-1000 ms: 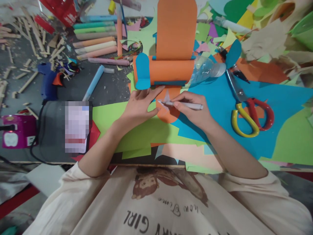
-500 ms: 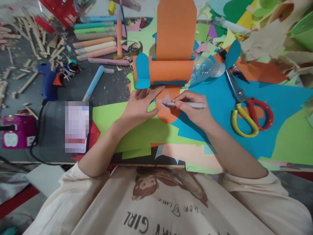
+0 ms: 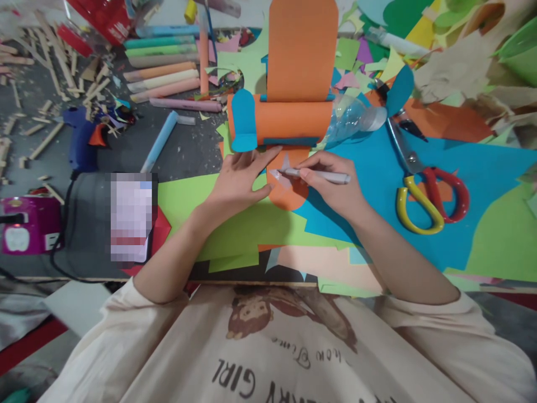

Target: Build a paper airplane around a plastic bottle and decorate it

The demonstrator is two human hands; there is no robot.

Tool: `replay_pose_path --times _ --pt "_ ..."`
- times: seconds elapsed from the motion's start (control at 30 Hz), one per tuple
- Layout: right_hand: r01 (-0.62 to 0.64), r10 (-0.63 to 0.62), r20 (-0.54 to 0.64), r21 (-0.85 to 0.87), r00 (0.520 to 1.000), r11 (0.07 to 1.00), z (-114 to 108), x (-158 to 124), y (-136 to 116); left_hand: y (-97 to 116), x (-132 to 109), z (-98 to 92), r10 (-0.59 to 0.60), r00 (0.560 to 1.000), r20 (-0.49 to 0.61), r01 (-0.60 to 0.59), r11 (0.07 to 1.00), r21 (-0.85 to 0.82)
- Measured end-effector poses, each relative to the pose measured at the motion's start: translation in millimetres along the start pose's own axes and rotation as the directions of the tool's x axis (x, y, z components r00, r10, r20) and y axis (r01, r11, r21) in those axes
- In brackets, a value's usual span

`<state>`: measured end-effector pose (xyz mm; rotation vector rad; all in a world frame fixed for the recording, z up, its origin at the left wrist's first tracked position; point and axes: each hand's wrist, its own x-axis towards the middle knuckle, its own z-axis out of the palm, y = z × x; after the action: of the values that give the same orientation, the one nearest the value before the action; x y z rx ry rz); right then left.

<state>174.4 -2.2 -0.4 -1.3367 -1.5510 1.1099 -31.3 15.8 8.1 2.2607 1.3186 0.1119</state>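
A paper-covered plastic bottle plane (image 3: 293, 121) lies across the middle, wrapped in orange with blue strips. One orange wing (image 3: 302, 50) points away from me; the other wing (image 3: 287, 198), rounded at its tip, points toward me. On this near wing is a pale lilac star (image 3: 285, 178). My right hand (image 3: 333, 182) grips a light grey marker (image 3: 331, 176), its tip on the star. Beside the wing's left edge, my left hand (image 3: 239, 182) lies flat with thumb and fingers spread, fingertips by the bottle's underside.
Scissors (image 3: 413, 162) with yellow and red handles lie at right on blue paper (image 3: 361, 207). Several markers (image 3: 163, 73), a blue glue gun (image 3: 81, 140) and wooden sticks (image 3: 46, 134) are at left. A phone (image 3: 132, 218) sits near my left forearm. Paper scraps cover the back right.
The marker tip has shifted slightly left and up on the star, my right hand moving a little with it. My left hand stays in place.
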Motion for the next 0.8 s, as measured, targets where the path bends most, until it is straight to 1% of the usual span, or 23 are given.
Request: replay_pose_path --times 0.13,0.23,0.33,0.47,0.8 --pt "-0.03 0.03 0.03 0.002 0.999 1.0 -0.5 0.4 1.9 -0.4 0.2 0.7 0.002 1.0 0.009 -0.002 1.0 0.01" --pt "-0.051 0.051 0.025 0.007 0.998 0.999 -1.4 0.7 2.6 -0.7 0.6 1.0 -0.007 1.0 0.009 0.007 1.0 0.009" --pt "-0.037 0.037 0.007 0.006 0.999 0.999 -1.7 0.5 0.8 0.2 0.8 0.3 -0.019 1.0 0.022 0.019 1.0 0.008" --pt "-0.048 0.049 0.02 -0.011 0.999 0.999 -1.2 0.5 -1.4 2.2 0.6 -1.5 -0.017 0.999 0.033 0.016 1.0 0.018" --pt "-0.035 0.035 0.023 -0.012 0.999 0.999 -1.5 -0.6 1.5 1.8 1.0 -1.5 -0.008 1.0 0.025 0.007 1.0 0.03"
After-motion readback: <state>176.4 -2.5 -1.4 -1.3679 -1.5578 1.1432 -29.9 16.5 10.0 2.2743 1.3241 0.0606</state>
